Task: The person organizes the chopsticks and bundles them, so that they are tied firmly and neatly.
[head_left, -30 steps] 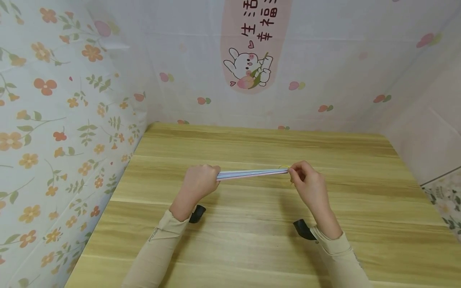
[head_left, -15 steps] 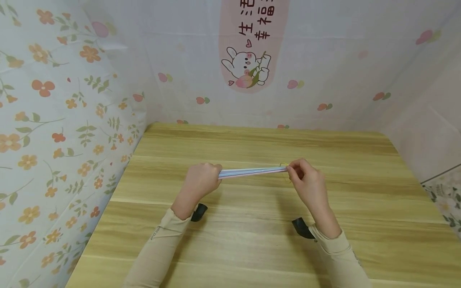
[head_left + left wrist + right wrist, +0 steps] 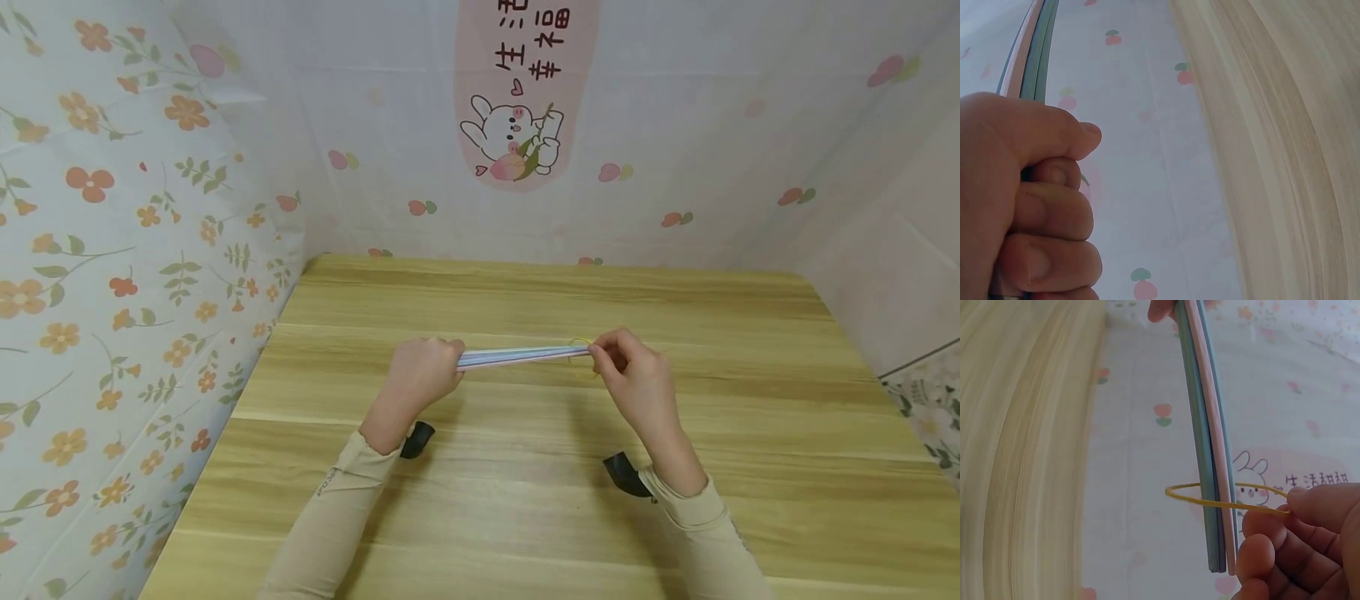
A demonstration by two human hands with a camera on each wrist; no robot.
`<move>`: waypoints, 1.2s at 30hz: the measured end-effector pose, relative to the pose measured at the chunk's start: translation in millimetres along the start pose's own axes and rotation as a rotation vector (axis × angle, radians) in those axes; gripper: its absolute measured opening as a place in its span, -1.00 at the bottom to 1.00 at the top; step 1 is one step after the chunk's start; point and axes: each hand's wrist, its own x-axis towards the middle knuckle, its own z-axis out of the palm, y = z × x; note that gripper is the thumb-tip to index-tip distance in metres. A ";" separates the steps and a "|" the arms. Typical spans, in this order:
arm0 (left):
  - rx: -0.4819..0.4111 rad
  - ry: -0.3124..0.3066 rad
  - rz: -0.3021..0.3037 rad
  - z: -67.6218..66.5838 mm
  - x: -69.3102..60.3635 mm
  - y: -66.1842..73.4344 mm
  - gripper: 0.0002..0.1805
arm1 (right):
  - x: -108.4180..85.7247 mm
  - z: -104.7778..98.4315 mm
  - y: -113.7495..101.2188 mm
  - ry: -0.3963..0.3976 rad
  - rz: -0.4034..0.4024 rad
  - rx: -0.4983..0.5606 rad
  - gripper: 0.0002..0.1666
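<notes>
My left hand (image 3: pixel 424 373) grips one end of a bundle of slim pastel sticks (image 3: pixel 525 357), held almost level above the table. Green, pink and blue sticks (image 3: pixel 1200 425) show in the right wrist view; whether they are pencils or straws I cannot tell. In the left wrist view the fingers (image 3: pixel 1054 212) curl tightly round the bundle and hide its near end. A thin yellow rubber band (image 3: pixel 1210 503) loops loosely around the sticks near their free end. Thumb and forefinger of my right hand (image 3: pixel 637 379) pinch one side of that band, beside the sticks.
The wood-grain table (image 3: pixel 525 500) spreads beneath both hands. A white curtain (image 3: pixel 375 100) with a printed rabbit hangs behind its far edge, and a floral cloth (image 3: pixel 112 292) hangs at the left. Black wrist mounts (image 3: pixel 626 475) stick out from the sleeves.
My right hand has moved slightly left, and the rubber band now shows farther along the bundle toward my left hand. The left hand, still gripping the sticks, has shifted slightly right.
</notes>
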 end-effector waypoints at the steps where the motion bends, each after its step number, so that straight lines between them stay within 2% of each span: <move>1: 0.000 -0.001 0.001 -0.2 0.4 0.1 -0.78 | -0.2 -0.3 0.1 0.002 -0.002 0.007 -0.93; 10: 0.018 0.012 0.008 0.3 2.6 0.3 -0.79 | -6.4 -3.0 -0.5 -0.037 0.062 0.162 -0.97; 15: 0.024 0.025 0.012 1.5 3.7 -0.4 -0.77 | -11.2 -4.8 -1.0 -0.061 0.095 0.209 -0.97; 24: 0.014 0.013 -0.001 0.4 4.2 -1.1 -0.80 | -22.0 -2.3 -1.5 -0.100 0.202 0.261 -0.96; 31: 0.015 0.006 0.002 -0.2 3.9 -0.4 -0.81 | -26.7 1.2 -3.3 -0.022 0.099 0.322 -0.94; 36: 0.012 0.011 0.001 1.3 4.0 0.0 -0.81 | -30.0 4.0 -0.1 -0.093 0.056 0.344 -0.91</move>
